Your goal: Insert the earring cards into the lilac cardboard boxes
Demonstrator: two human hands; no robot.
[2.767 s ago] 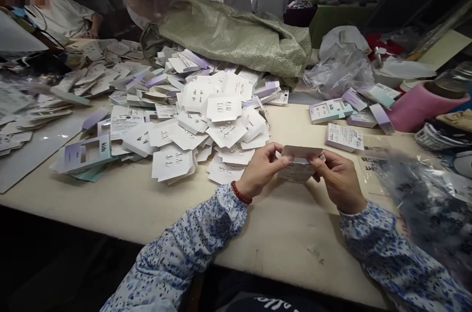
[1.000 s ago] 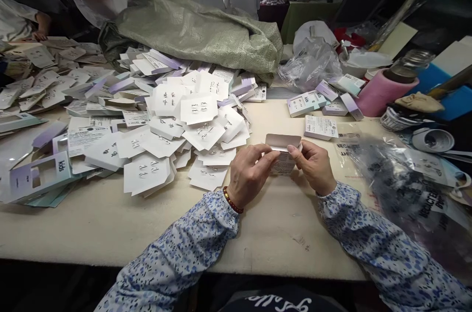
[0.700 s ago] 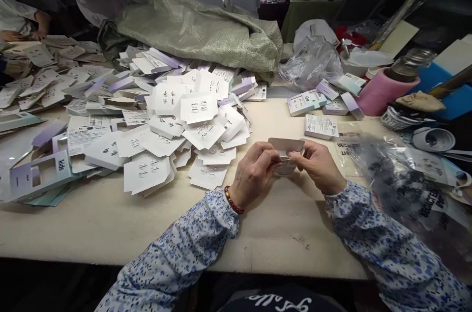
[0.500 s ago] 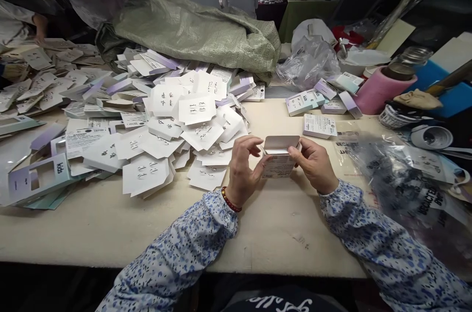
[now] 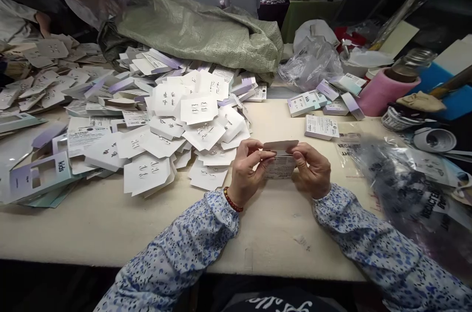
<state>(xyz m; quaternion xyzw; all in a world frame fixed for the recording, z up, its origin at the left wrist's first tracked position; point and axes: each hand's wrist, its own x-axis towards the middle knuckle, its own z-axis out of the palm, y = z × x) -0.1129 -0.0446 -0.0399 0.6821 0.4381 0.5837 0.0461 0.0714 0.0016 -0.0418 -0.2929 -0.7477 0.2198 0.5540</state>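
Observation:
A small white cardboard box (image 5: 280, 162) with printed text on its near face is held between both hands just above the table (image 5: 110, 223). My left hand (image 5: 248, 167) pinches its left side, and a red bead bracelet sits on that wrist. My right hand (image 5: 312, 169) grips its right side, fingers curled over the top. The box's top flap is folded nearly flat. A heap of white earring cards (image 5: 177, 125) lies just to the left.
A green woven sack (image 5: 206, 32) lies behind the card heap. Flat lilac "kids" box blanks (image 5: 44, 174) lie at left. Finished boxes (image 5: 320, 127) sit at right, near a pink roll (image 5: 383, 93) and crumpled plastic bags (image 5: 405, 179). A person stands in the background.
The box's top flap, standing open half a second ago, is folded down nearly flat. Both hands closed in around the box and stayed in the same spot.

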